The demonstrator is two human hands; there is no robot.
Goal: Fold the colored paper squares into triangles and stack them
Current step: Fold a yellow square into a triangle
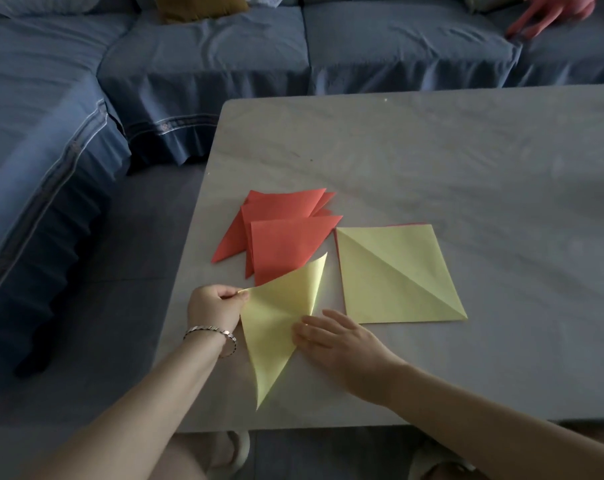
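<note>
A yellow paper triangle (276, 327), folded double, lies between the hands. The left hand (214, 306) pinches its left corner, and the flat fingers of the right hand (338, 336) press its right edge. Its upper tip curls upward. Just beyond the left fingers lies a fanned stack of red triangles (279, 244). Beyond the right fingers lies a flat yellow square (397, 275), creased diagonally, with red edges showing beneath it.

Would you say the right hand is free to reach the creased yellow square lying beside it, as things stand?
Probably yes: the creased yellow square lies just beyond the right hand with only bare table between, though that hand now presses the half-folded yellow sheet.
</note>
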